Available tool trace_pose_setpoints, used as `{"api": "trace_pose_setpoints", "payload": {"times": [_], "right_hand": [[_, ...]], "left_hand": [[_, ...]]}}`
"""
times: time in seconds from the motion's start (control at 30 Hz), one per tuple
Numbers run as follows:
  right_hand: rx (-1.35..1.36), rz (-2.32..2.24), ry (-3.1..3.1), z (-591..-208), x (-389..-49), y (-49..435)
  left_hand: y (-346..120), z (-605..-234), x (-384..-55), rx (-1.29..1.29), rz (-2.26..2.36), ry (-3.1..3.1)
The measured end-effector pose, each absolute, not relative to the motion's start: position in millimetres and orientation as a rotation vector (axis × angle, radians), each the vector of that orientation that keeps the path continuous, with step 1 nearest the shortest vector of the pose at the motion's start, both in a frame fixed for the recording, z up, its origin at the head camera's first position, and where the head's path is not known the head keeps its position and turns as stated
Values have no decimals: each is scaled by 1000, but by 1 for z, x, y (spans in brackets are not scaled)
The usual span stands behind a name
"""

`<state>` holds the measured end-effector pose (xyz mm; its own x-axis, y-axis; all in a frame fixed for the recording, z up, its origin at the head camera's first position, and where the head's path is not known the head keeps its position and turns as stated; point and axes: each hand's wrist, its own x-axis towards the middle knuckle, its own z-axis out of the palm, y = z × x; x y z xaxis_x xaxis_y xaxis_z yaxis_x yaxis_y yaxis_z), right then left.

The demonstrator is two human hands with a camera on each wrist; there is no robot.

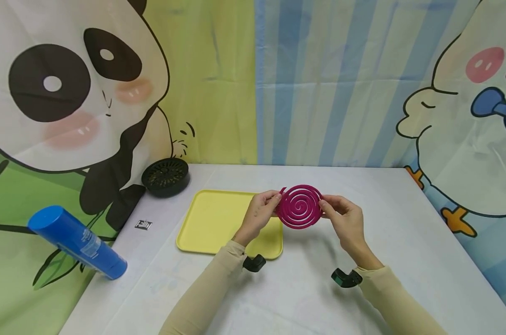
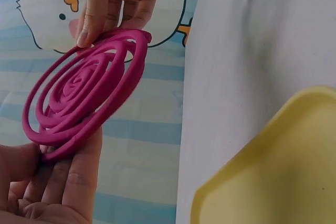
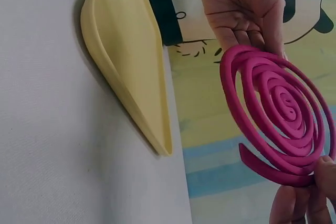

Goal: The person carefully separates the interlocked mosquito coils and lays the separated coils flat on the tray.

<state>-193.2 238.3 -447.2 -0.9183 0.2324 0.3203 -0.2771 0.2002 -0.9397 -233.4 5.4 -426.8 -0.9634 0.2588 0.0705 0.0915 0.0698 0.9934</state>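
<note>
A magenta mosquito coil [image 1: 300,207], a flat spiral, is held up over the table by both hands in the head view. My left hand [image 1: 259,211] pinches its left edge between thumb and fingers. On the opposite edge, my right hand [image 1: 344,217] grips the rim with the thumb in front. In the left wrist view the coil [image 2: 73,88] appears tilted, with gaps between its windings. Its loose outer end points out near the left hand in the head view. The right wrist view shows the same spiral [image 3: 286,107] with a hand at either end.
A yellow tray [image 1: 219,218] lies on the white table, partly behind the left forearm. Farther left are a round black slotted holder [image 1: 166,179], a small metal piece [image 1: 143,224] and a blue spray can [image 1: 77,242]. Printed curtains hang behind and beside the table.
</note>
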Motion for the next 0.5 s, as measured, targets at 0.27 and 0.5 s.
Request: {"api": "trace_pose_setpoints", "payload": {"times": [0.27, 0.5], "right_hand": [[98, 1768, -2106, -447, -192, 240], [110, 1737, -2154, -447, -191, 242]], "left_hand": [[6, -426, -234, 304, 2020, 2234], [5, -428, -237, 351, 2021, 2176]]}}
